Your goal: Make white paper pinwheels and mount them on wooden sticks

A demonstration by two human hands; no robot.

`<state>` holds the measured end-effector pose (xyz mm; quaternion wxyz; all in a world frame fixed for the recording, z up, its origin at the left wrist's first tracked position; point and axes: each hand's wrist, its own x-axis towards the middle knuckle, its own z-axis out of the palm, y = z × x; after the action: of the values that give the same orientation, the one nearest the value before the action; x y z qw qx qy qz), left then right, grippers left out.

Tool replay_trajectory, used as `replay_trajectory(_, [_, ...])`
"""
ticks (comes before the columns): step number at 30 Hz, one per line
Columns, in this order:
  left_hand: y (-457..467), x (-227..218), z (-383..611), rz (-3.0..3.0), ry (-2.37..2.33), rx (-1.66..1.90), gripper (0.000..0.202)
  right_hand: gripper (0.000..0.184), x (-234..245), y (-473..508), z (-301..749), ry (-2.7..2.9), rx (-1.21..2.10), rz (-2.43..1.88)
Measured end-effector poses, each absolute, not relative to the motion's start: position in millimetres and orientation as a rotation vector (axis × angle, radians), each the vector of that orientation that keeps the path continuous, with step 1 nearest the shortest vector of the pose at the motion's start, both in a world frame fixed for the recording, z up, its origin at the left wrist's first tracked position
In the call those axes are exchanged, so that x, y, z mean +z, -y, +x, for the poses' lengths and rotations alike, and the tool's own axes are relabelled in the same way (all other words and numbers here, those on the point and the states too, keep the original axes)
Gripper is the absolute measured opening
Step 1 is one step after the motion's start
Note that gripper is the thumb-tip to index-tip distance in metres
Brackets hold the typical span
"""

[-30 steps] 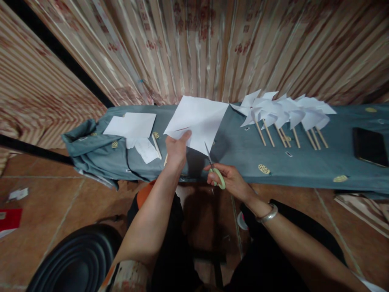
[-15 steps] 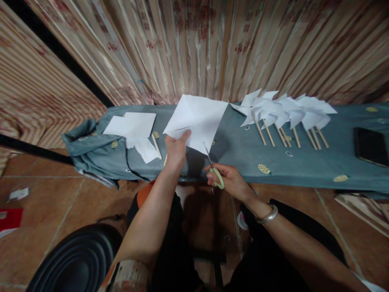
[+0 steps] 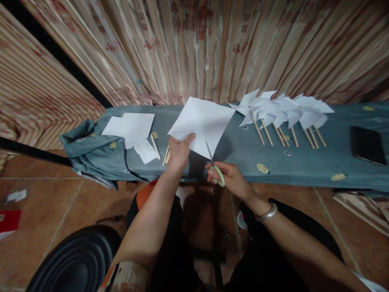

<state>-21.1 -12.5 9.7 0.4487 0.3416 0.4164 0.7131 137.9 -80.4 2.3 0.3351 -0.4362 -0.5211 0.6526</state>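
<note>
Right now left hand point(image 3: 180, 151) pinches the paper sheet point(image 3: 205, 119) near its left corner, thumb on top, other fingers under it. The sheet is held over the near part of the desk point(image 3: 243, 160), turned like a diamond: one corner points away toward the curtain point(image 3: 197, 48), one right, one down toward me. A short slit shows by my thumb.

Right hand point(image 3: 229, 178) grips the scissors point(image 3: 214, 162), fingers curled through the green handle loops. Long axis runs from me toward the sheet, tilted slightly left, handles at my end. Tips point up and away and touch the sheet's lower edge near the bottom corner. The blades look almost together; too thin to be sure. Silver bracelet point(image 3: 267, 213) on that wrist.

On the desk, under a blue-grey cloth:
- stack of white sheets point(image 3: 129, 125) at left, well apart from my hands
- a few wooden sticks point(image 3: 166, 155) just left of my left hand
- row of paper pinwheels point(image 3: 279, 109) on sticks at right, heads at the far side, sticks pointing toward me
- dark phone point(image 3: 367, 145) at far right

Black round stool point(image 3: 79, 259) sits on the tiled floor at lower left.
</note>
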Motion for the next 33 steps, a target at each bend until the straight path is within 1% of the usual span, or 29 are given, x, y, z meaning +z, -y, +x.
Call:
replay_trajectory(6, [11.8, 10.7, -22.2, 0.840, -1.054, 1.755, 0.050, 0.044, -1.2, 80.4, 136.8, 1.352, 1.689, -1.140])
replay_trajectory(12, [11.9, 11.1, -23.2, 0.835, -1.055, 1.763, 0.044, 0.043, -4.5, 80.5, 135.9, 1.329, 1.700, -1.150])
replay_trajectory(24, [15.3, 9.1, -20.0, 0.860, -1.057, 1.699, 0.047, 0.045, 2.4, 77.3, 138.7, 1.405, 1.638, -1.168])
replay_trajectory(30, [15.1, 9.1, -19.5, 0.848, -1.030, 1.723, 0.051, 0.052, -1.7, 76.9, 137.3, 1.319, 1.666, -1.177])
replay_trajectory(33, [15.5, 10.2, -19.6, 0.851, -1.040, 1.722, 0.052, 0.058, -2.6, 77.2, 136.4, 1.304, 1.667, -1.181])
